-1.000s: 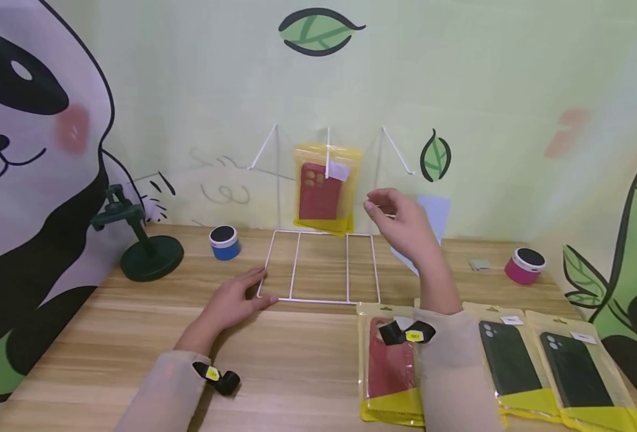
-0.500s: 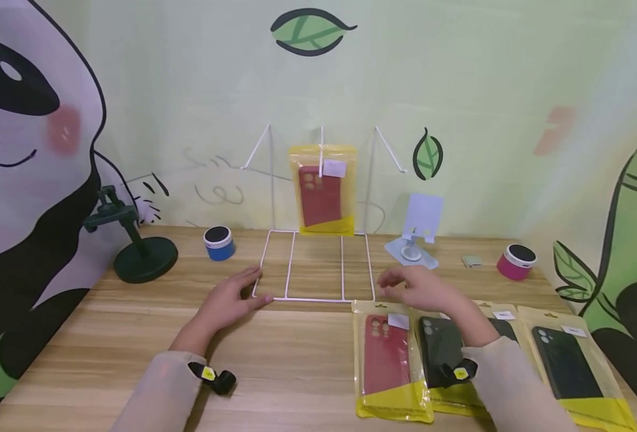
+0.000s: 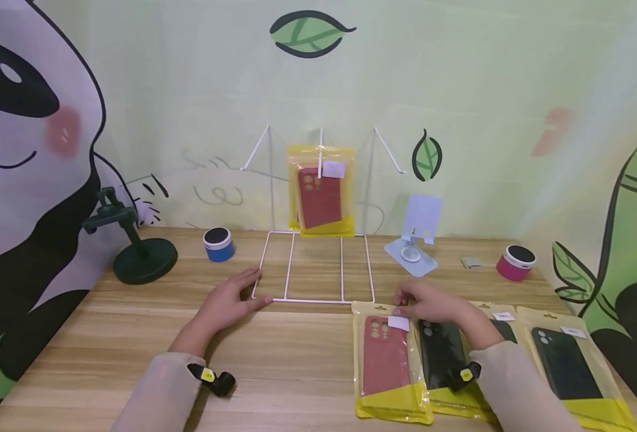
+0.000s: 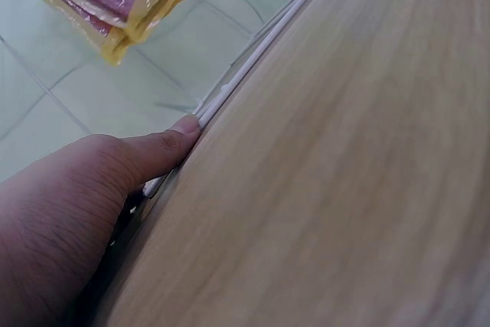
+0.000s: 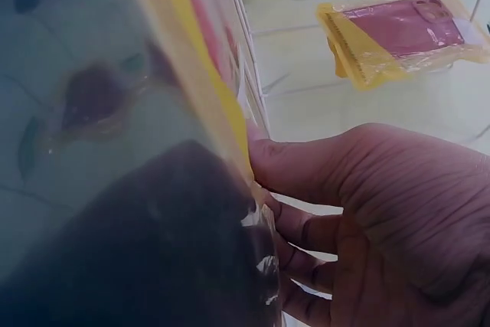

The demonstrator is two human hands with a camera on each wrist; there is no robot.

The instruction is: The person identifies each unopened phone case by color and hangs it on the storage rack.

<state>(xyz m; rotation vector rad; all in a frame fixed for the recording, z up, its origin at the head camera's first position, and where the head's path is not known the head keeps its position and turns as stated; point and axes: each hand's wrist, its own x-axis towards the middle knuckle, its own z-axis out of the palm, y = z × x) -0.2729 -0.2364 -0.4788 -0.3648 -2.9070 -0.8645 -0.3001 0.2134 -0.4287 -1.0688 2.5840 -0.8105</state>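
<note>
My left hand [image 3: 227,307] rests at the front left corner of a white wire display rack [image 3: 313,300]. Its thumb [image 4: 164,147] lies straight along the front bar, and the fingers reach to the side bar. From the rack's middle hook hang yellow-edged bags with red phone cases [image 3: 321,192], one behind another. My right hand [image 3: 432,303] is at the top edge of a bagged red phone case [image 3: 385,360] lying on the table. Thumb and curled fingers pinch the bag's edge, the fingertips partly hidden. Beside it lies a bagged black phone case [image 3: 437,354], partly under the right arm.
More bagged dark phone cases [image 3: 567,363] lie to the right. Behind the right hand stands a pale blue phone stand [image 3: 422,219]. A pink round speaker [image 3: 516,263], a small grey-green block [image 3: 471,262], a blue round speaker [image 3: 219,245] and a dark green stand [image 3: 144,261] line the back.
My right hand has come down from beside the hanging bags to the top of the bagged red case on the table. The left hand keeps its place at the rack.
</note>
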